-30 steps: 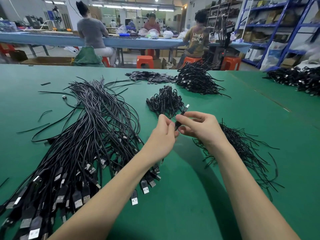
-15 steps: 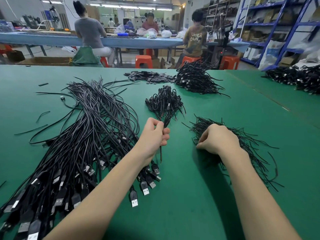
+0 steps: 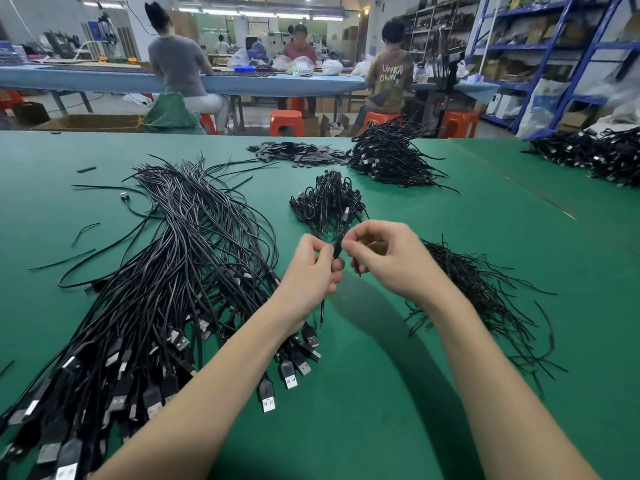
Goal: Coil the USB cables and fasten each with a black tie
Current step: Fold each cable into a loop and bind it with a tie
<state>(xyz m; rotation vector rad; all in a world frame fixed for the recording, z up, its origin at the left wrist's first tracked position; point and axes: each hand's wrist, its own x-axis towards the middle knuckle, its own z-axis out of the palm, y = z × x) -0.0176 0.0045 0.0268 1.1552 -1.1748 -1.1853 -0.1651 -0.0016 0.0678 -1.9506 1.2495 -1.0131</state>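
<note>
two bare hands meet above the green table [image 3: 398, 393], at the middle of the head view. the left hand [image 3: 310, 271] has its fingers curled round a small coiled usb cable [image 3: 335, 252], gripped at the waist of the coil, with one thin end hanging below the fist. the right hand [image 3: 388, 258] pinches a black tie [image 3: 358, 270] between thumb and fingertips, just beside the coil; whether the tie already touches the cable cannot be told, since the fingers hide the join. to the left lies the loose cable bundle [image 3: 180, 258], its flat plugs fanned toward the viewer; just beyond the hands sits the pile of finished coils [image 3: 327, 202], and under the right wrist spreads the heap of spare ties [image 3: 485, 296]. judged from its look, the cable is light, thin and springy — a coil of it will tend to open unless held tight at its middle, so the grip belongs on the crossing of the loops, not on the plug. the tie appears to be a slender, soft wire strip, easy to bend and easy to drop — best held near one end, leaving the rest free to wrap. a further heap of cables [image 3: 391, 161] and a patch of small black pieces [image 3: 298, 154] lie near the far edge.
</note>
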